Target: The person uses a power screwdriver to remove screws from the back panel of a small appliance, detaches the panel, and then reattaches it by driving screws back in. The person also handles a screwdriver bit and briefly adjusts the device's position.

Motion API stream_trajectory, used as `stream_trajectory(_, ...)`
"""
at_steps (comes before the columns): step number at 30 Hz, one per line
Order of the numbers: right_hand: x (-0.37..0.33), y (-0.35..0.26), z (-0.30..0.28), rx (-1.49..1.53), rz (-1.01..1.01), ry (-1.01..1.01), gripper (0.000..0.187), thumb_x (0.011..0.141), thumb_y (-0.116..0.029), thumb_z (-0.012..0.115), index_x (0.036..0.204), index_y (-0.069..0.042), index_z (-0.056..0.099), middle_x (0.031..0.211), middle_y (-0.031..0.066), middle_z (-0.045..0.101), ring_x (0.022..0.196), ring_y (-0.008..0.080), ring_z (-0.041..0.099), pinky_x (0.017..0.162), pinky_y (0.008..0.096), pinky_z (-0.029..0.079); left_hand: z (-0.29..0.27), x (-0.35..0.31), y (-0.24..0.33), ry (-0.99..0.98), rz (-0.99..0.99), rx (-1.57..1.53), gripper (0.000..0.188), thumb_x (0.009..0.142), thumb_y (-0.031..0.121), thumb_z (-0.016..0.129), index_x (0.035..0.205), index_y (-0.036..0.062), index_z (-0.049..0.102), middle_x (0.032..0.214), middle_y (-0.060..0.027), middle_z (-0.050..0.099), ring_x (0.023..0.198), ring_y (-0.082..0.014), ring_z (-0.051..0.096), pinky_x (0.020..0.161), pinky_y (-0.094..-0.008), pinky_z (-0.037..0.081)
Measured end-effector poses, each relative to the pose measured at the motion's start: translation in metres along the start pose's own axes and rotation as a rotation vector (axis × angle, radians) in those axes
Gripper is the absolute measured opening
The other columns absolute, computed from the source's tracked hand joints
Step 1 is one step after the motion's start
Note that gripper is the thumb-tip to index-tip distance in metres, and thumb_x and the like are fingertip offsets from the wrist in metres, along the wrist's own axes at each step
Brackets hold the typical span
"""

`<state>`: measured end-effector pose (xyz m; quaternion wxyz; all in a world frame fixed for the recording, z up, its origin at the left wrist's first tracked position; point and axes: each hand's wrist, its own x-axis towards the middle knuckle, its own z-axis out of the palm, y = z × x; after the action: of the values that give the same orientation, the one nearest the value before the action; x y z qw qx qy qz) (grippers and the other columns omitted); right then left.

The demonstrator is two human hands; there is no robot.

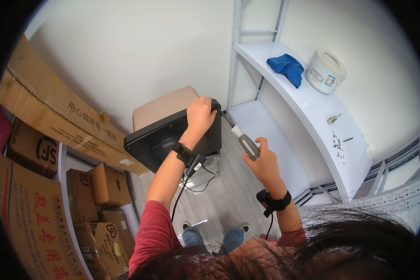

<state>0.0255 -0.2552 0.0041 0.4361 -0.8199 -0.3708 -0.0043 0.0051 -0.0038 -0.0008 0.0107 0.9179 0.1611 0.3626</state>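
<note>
My left hand [201, 115] is closed over the upper right corner of a black panel [154, 144], its fingers curled over the edge. The panel is tilted, and a beige padded piece [161, 105] shows behind it. In my right hand [265, 163] is a grey and white screwdriver [248, 145] with a thick handle. Its dark shaft slants up toward the panel's corner beside my left hand; whether the tip touches a screw is too small to tell. The right thumb and index finger stick out from the handle, while the other fingers are mostly hidden.
On the white shelf [284, 93] to the right are a blue cloth [287, 68], a white lidded pot [325, 72], a small metal piece [333, 119] and scattered screws [337, 145]. Cardboard boxes [37, 219] fill the left side. A black cable [175, 203] hangs from my left wrist strap.
</note>
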Motion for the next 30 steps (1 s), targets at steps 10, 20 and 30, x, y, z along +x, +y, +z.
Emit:
stream_trajectory(10,0.001,0.022,0.014,-0.157,-0.203,0.263,0.035,0.082,-0.016,0.067,0.109,-0.003,0.05,0.064,0.0129,0.059,0.053,0.0327,0.057,0.051,0.0371,0.044,0.0,-0.001,0.003,0.025,0.024,0.0,0.036,0.061,0.018,0.077,0.091,0.0039,0.062,0.077,-0.0085,0.055,0.076,-0.0277,0.057,0.062,-0.04,0.048)
stream_trajectory(20,-0.008,0.017,0.012,-0.174,-0.124,0.056,0.042,0.078,-0.023,0.07,0.109,-0.003,0.05,0.071,0.0189,0.062,0.064,0.0377,0.062,0.057,0.0429,0.047,0.0,-0.003,0.004,0.045,0.031,-0.011,0.035,0.061,0.017,0.077,0.089,0.004,0.061,0.076,-0.0088,0.054,0.075,-0.0279,0.056,0.062,-0.0401,0.047)
stream_trajectory(30,-0.005,-0.001,0.009,0.009,0.149,-0.03,0.039,0.08,-0.02,0.068,0.106,-0.001,0.046,0.068,0.0205,0.06,0.06,0.0391,0.06,0.053,0.0449,0.045,-0.003,-0.005,0.006,0.045,0.047,0.015,0.033,0.061,0.016,0.076,0.087,0.0044,0.06,0.077,-0.0087,0.054,0.076,-0.0277,0.056,0.062,-0.0391,0.048)
